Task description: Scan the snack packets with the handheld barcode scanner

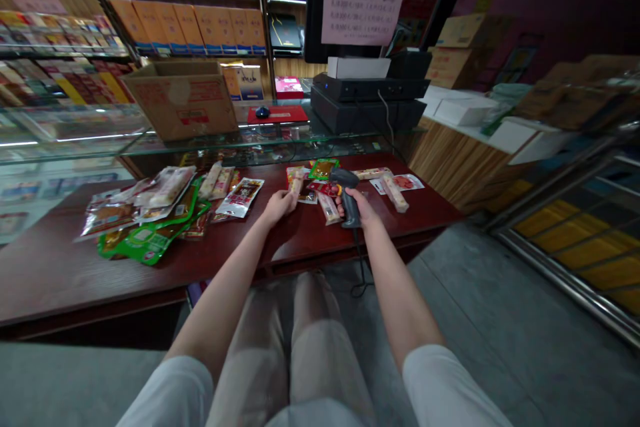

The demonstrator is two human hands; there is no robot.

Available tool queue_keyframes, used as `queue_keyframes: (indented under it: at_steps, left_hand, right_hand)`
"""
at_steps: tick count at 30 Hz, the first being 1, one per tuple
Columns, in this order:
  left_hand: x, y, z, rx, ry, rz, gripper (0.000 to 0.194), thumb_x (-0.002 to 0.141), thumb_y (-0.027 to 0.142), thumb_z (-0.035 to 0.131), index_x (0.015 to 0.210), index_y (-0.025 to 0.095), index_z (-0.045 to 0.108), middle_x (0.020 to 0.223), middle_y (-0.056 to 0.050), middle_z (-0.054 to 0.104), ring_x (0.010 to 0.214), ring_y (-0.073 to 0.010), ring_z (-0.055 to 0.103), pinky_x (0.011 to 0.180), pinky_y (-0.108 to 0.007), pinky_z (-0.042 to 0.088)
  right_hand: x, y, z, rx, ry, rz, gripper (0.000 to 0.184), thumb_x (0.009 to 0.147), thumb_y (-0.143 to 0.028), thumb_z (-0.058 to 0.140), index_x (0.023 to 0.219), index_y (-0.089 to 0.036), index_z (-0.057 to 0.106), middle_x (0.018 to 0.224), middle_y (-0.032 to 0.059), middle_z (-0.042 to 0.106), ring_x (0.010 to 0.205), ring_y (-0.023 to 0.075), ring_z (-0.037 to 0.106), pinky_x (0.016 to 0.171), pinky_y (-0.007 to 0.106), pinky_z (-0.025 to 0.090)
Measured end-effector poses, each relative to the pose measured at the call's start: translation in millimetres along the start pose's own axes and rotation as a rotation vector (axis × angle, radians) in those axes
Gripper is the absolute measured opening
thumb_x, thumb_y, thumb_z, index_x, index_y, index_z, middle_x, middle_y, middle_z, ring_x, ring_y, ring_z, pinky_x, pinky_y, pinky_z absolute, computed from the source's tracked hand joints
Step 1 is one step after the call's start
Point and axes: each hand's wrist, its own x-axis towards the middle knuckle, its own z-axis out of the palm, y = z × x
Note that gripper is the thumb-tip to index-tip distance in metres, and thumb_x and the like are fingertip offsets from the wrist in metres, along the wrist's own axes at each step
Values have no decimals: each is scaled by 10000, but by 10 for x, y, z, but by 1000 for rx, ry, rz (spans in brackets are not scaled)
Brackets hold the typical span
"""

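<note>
My right hand (361,207) is wrapped round the grip of a black barcode scanner (352,203), whose cable hangs down past the table's front edge. In my left hand (280,205) is one end of a pale bar-shaped snack in clear wrap (296,183), held just above the dark red table (280,243). Between my hands lie a wrapped bar (329,209) and a green snack packet (324,167). To the right of the scanner rests another wrapped bar (395,193). A white and red packet (241,197) lies left of my left hand.
A pile of snack packets (150,213) covers the table's left part. Behind stand a glass counter (270,140), an open cardboard box (185,103), a mouse (263,112) and a monitor with a pink notice (363,0). A metal rail (565,280) runs along the right.
</note>
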Motion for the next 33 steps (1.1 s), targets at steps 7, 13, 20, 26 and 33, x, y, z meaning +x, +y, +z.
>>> queue_keyframes:
  at_steps: [7,13,20,26,33]
  left_hand:
    - [-139,-105,-401,-526,-57,-18,287,821,273,415,970,115,603,803,-89,662,590,-125,577,562,-244,485]
    - [-106,-112,-378,-838,-231,-138,322,928,257,394,1054,70,623,774,-99,672,488,-98,508,450,-201,415]
    - [-34,-177,-362,-947,-119,-114,249,976,240,451,1114,115,615,930,-92,709,675,-113,648,563,-196,495]
    - [-11,-232,-345,-946,-9,-31,198,899,239,645,1086,184,615,885,-9,692,775,-126,688,758,-249,550]
    - [56,-349,-321,-831,-119,97,353,795,309,773,1117,248,642,1038,-14,700,966,-161,686,976,-354,501]
  right_hand:
    - [37,43,-7,49,-161,26,341,730,-441,664,932,-181,576,583,-37,559,392,75,400,367,195,325]
    - [61,99,-30,17,-134,22,358,713,-433,667,944,-179,566,555,-44,534,397,86,414,373,205,321]
    - [-37,132,-2,-40,-149,-1,340,719,-464,667,867,-181,552,557,-35,548,386,84,426,371,211,324]
    - [-85,134,46,-109,-204,-1,348,716,-466,696,860,-183,551,583,-35,566,370,81,444,358,212,343]
    - [-52,176,7,-89,-229,-2,328,738,-432,727,831,-181,537,563,-56,533,368,68,432,348,204,359]
